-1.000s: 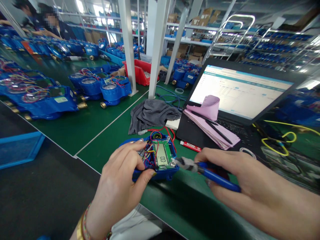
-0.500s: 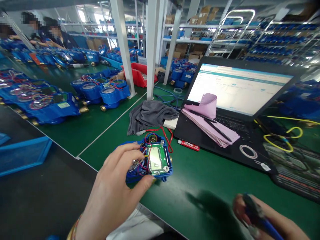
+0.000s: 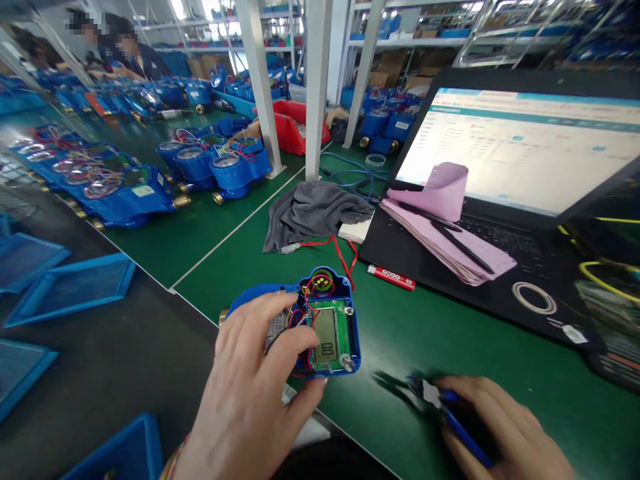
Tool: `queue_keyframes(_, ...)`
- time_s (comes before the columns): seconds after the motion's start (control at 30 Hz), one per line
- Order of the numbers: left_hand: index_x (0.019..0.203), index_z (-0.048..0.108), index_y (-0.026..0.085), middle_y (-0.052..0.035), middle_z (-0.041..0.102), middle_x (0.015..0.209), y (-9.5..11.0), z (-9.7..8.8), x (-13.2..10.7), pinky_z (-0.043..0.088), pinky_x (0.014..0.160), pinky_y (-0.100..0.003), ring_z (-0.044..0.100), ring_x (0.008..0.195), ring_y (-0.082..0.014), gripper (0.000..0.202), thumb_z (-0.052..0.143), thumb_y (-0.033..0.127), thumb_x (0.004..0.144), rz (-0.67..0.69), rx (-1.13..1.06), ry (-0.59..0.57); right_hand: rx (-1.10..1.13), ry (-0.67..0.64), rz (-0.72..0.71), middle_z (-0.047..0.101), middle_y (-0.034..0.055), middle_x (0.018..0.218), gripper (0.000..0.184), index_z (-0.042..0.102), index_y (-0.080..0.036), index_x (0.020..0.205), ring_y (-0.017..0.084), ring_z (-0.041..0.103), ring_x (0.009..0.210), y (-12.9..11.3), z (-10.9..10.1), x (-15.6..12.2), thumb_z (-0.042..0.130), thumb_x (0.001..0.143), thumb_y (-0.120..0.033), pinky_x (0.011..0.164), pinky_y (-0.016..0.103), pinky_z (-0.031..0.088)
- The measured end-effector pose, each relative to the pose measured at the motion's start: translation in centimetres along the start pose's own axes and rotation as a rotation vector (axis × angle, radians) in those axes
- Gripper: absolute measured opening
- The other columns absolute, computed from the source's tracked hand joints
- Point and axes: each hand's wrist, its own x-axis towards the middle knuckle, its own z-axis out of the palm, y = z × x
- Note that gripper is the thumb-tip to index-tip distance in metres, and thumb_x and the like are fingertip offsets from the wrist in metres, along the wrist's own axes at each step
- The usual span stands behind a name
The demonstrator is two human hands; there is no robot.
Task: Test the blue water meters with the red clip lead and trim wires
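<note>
My left hand (image 3: 265,367) grips a blue water meter (image 3: 356,333) by its side, over the bench's front edge. The meter's housing stands uncovered: a green circuit board with a small display (image 3: 326,337) and red wires show inside, and my fingers hide part of the wiring. At the lower right, my right hand (image 3: 500,427) is closed around the blue handles of a pair of cutting pliers (image 3: 431,395). Their jaws point left toward the meter, apart from it and low over the green bench top.
A laptop (image 3: 530,153) with pink paper (image 3: 440,240) and a pen on it stands at the right. A red-labelled tube (image 3: 391,277) and a grey cloth (image 3: 315,213) lie behind the meter. More blue meters (image 3: 125,193) line the left; blue trays (image 3: 75,293) sit below. Co-workers (image 3: 130,53) are far left.
The meter has tilted and come nearer in my left hand, and its display reads differently. My right hand has moved left with the pliers, bringing them lower over the bench. The view has shifted.
</note>
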Motion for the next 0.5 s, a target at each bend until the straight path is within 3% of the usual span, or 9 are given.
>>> queue_keyframes(0.5,0.094,0.055,0.023,-0.0066,0.048,0.124,0.44,0.34,-0.07,0.034,0.094,-0.041,0.046,0.116,-0.0251,0.011,0.058,0.018,0.084,0.028,0.009,0.051,0.016,-0.011,-0.041,0.063,0.0065,0.09,0.022,0.057,-0.017,0.103,0.017,0.062,0.081,-0.46,-0.27,0.6,0.051,0.087,-0.03,0.071,0.026,0.047)
